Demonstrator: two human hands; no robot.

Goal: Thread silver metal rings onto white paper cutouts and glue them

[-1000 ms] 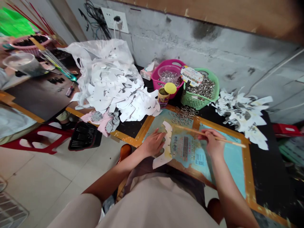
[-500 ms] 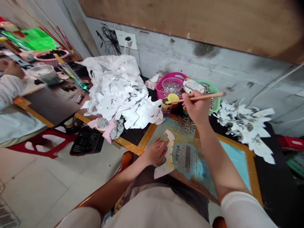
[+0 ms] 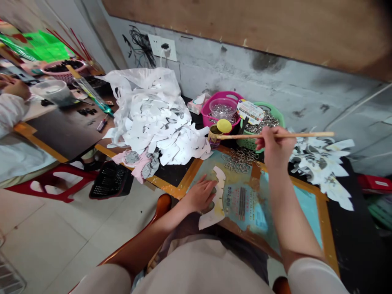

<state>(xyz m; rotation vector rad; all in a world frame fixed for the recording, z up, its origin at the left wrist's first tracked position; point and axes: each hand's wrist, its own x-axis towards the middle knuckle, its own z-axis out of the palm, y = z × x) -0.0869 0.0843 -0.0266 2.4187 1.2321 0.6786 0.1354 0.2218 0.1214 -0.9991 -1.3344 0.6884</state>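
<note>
My open left hand (image 3: pixel 199 195) presses a paper cutout (image 3: pixel 218 197); my right hand (image 3: pixel 275 147) pinches a wooden stick (image 3: pixel 303 134); a big heap of cutouts (image 3: pixel 159 126) remains.

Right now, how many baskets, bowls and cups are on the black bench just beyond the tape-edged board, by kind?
Baskets: 2 (a magenta basket, a green basket)
Bowls: 1 (a clear plastic bowl, inside the magenta basket)
Cups: 1 (a patterned cup)
Total: 4
</note>
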